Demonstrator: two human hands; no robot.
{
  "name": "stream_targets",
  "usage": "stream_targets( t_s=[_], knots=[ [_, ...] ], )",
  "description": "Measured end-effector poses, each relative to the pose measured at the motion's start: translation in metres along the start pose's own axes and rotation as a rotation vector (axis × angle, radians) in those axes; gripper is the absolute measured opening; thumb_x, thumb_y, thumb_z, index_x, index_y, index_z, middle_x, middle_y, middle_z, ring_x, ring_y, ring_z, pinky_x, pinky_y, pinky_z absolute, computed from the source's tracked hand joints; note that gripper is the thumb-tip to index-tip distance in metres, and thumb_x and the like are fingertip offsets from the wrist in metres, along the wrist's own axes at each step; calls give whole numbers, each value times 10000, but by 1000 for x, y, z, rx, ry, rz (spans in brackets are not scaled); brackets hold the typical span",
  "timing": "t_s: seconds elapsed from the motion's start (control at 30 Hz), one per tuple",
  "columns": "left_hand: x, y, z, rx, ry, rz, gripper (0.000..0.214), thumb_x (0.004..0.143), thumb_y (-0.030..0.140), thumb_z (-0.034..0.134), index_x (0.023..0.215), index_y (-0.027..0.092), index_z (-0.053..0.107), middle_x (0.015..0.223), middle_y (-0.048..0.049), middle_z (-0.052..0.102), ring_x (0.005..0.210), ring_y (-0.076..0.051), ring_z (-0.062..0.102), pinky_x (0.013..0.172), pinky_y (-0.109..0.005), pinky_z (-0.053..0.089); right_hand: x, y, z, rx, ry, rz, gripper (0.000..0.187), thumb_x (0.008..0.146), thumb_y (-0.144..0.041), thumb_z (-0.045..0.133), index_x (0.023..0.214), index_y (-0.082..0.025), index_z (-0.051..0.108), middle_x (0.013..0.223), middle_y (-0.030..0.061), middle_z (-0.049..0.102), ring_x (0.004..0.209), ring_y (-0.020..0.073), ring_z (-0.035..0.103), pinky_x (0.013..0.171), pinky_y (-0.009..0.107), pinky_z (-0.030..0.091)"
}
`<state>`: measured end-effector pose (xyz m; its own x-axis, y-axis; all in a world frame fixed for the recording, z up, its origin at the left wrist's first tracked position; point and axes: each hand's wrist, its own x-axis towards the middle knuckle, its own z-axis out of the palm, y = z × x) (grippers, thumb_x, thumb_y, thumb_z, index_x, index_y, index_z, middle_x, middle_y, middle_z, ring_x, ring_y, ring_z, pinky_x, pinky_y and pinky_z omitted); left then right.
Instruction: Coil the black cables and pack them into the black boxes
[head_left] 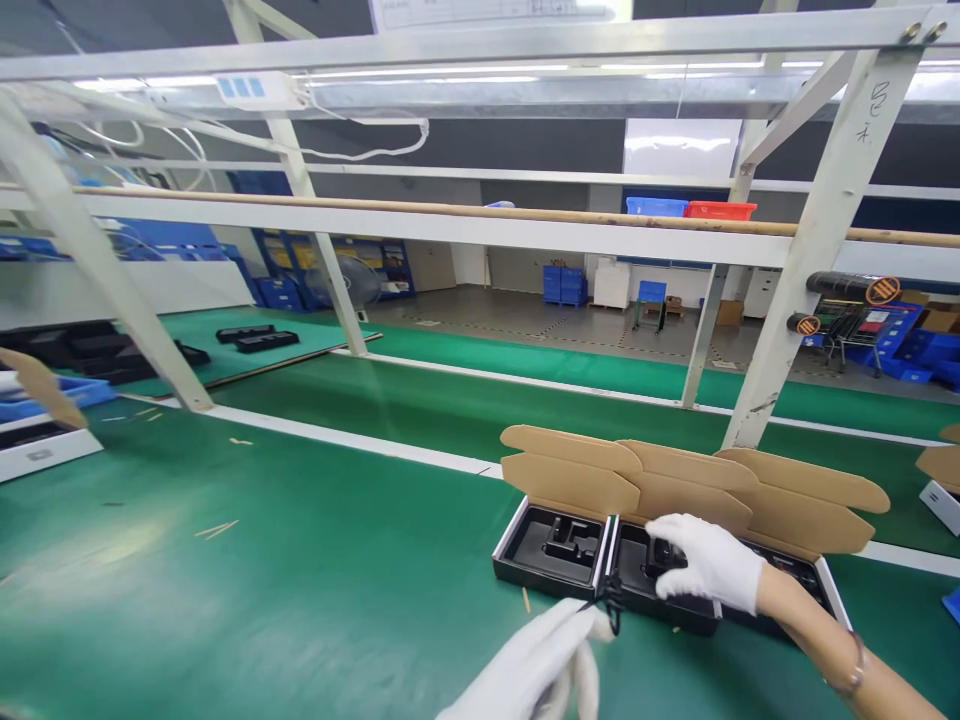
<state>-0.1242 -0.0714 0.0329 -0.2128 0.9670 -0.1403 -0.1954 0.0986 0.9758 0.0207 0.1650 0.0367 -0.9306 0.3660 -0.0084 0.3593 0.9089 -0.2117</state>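
My left hand [544,655], in a white glove, pinches a bundled black cable [613,600] at the front of the boxes. My white-gloved right hand [709,560] reaches into the middle box, thumb and fingers curved round a small black part [660,553] whose shape is mostly covered. The middle box's black tray [631,560] shows to the left of that hand. Beside it, the left box holds a moulded black tray [532,545] with raised shapes. Partly behind my right wrist is the right box [831,590]. All three have brown cardboard lids [570,470] standing open.
White metal posts [810,260] and a shelf rail [450,225] cross above the green bench [300,560]. An open white box [45,455] stands at the far left, near black trays [266,340]. Another box [941,500] stands at the right edge. Thin tan scraps [217,528] lie about.
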Motion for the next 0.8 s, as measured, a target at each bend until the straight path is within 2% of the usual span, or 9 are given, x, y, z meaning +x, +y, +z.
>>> stream_targets(
  t_s=[0.07, 0.1, 0.2, 0.23, 0.3, 0.43, 0.53, 0.67, 0.8],
  knots=[
    [8, 22, 5, 165, -154, 4, 406, 915, 561, 427, 995, 208, 611, 612, 14, 676, 355, -68, 257, 385, -223, 198, -13, -24, -17, 224, 102, -174, 971, 584, -524, 852, 1426, -238, 461, 1324, 101, 587, 1145, 267, 590, 957, 356, 480],
    [14, 32, 7, 295, -174, 45, 379, 942, 528, 395, 967, 218, 611, 638, 14, 686, 389, -80, 311, 420, -223, 261, -19, -35, -23, 306, 151, -205, 940, 566, -506, 861, 1391, -238, 499, 1249, 86, 623, 1079, 256, 613, 919, 354, 498],
    [41, 52, 6, 713, -41, 262, 357, 968, 433, 382, 842, 233, 649, 811, -17, 721, 685, -152, 556, 701, -274, 450, -30, -51, -29, 417, 266, -81, 334, 767, -361, 712, 1077, -246, 668, 949, 18, 696, 829, 187, 646, 786, 316, 521],
    [54, 53, 5, 805, 14, 328, 338, 964, 399, 389, 860, 236, 667, 912, -32, 722, 843, -187, 591, 820, -306, 456, -31, -49, -27, 457, 296, -21, 210, 820, -312, 636, 1015, -240, 665, 910, 14, 702, 776, 172, 646, 753, 308, 524],
    [82, 48, 4, 875, 29, 384, 318, 955, 341, 381, 1000, 237, 679, 1099, -54, 694, 1061, -233, 572, 972, -359, 421, -29, -36, -17, 535, 336, 39, 220, 854, -258, 545, 1055, -229, 630, 950, 28, 712, 766, 169, 654, 731, 308, 534],
    [126, 29, 11, 876, -240, 346, 383, 974, 342, 319, 1090, 240, 669, 1176, -36, 688, 1119, -211, 587, 1034, -345, 421, -26, 1, 2, 463, 380, -18, 464, 871, -232, 500, 1334, -249, 515, 1122, 61, 673, 990, 200, 641, 880, 352, 525],
    [143, 22, 16, 875, -424, 262, 404, 972, 413, 326, 1079, 242, 676, 1020, -16, 726, 941, -188, 653, 937, -318, 489, -28, 15, 12, 231, 285, -10, 336, 937, -271, 439, 1209, -252, 633, 1021, 76, 665, 932, 211, 642, 853, 356, 520],
    [161, 14, 10, 914, -486, 132, 452, 909, 566, 421, 1126, 247, 657, 798, 7, 695, 482, -121, 522, 502, -253, 453, -25, 13, 29, -20, 131, 201, 259, 929, -283, 488, 1049, -228, 711, 985, 86, 684, 900, 243, 655, 816, 359, 497],
    [176, -2, 0, 980, -485, 156, 396, 897, 535, 475, 1045, 234, 686, 954, -28, 698, 504, -98, 503, 533, -259, 440, -13, 14, 46, -35, 34, 317, 227, 876, -312, 566, 1016, -230, 724, 1011, 73, 721, 933, 251, 666, 802, 329, 471]
  ],
)
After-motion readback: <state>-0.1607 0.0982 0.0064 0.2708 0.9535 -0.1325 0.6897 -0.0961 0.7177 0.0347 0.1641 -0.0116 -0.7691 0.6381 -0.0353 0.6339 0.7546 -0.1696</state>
